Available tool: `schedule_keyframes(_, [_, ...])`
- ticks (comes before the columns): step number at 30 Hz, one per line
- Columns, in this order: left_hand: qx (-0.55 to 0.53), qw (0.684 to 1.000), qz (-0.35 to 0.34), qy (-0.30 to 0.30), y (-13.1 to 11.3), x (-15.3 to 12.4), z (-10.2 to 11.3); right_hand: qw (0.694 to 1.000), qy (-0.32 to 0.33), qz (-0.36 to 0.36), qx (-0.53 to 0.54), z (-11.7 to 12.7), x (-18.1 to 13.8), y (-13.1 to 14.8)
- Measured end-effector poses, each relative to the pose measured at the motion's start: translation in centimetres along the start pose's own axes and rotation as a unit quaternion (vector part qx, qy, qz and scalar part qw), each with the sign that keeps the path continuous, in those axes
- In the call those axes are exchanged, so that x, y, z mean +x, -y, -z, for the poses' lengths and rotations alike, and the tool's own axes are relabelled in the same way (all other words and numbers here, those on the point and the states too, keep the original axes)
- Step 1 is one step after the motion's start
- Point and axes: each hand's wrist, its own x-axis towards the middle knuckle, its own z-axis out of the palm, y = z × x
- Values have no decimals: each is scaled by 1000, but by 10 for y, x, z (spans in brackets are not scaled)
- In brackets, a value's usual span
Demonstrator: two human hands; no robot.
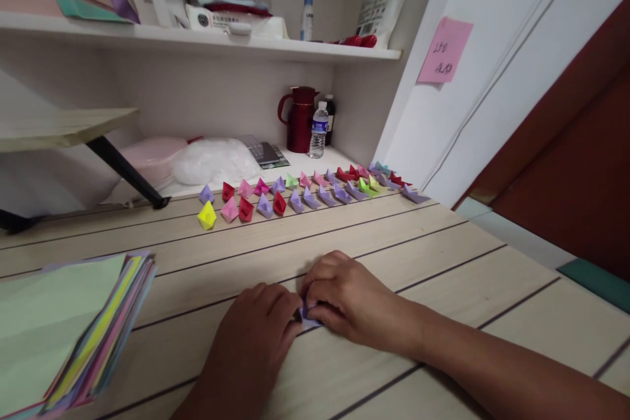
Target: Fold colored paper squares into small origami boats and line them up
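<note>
A small folded piece of purple paper (pixel 309 323) lies between my two hands, low over the wooden table; most of it is hidden by fingers. My left hand (pixel 260 328) has its fingers curled and pressed on the paper's left side. From the right, my right hand (pixel 344 295) pinches the same paper between thumb and fingers. Beyond the hands, folded paper boats stand in rows along the table's back edge, among them a yellow paper boat (pixel 207 216) and a red paper boat (pixel 246 209).
A stack of coloured paper sheets (pixel 59 328) lies at the left. Behind the table (pixel 433 256), a shelf recess holds a dark red jug (pixel 301 119), a water bottle (pixel 319 131) and a white plastic bag (pixel 214 161). A black metal leg (pixel 128 170) supports a small raised board.
</note>
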Motion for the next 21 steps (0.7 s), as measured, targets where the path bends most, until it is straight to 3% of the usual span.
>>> schedule_keyframes(9, [-49,999,-8,1,2,-2,2,992,0,-3,126,12,0,-7])
schedule_keyframes(12, [-53,998,-10,-12,3,-3,0,986,14,-45,159,24,-4,-13])
schedule_keyframes(16, [-46,998,-16,-43,4,-4,-1,978,14,-98,186,36,-10,-26])
schedule_keyframes(21, [-34,996,-36,-74,4,-5,-1,980,24,-91,173,37,-11,-30])
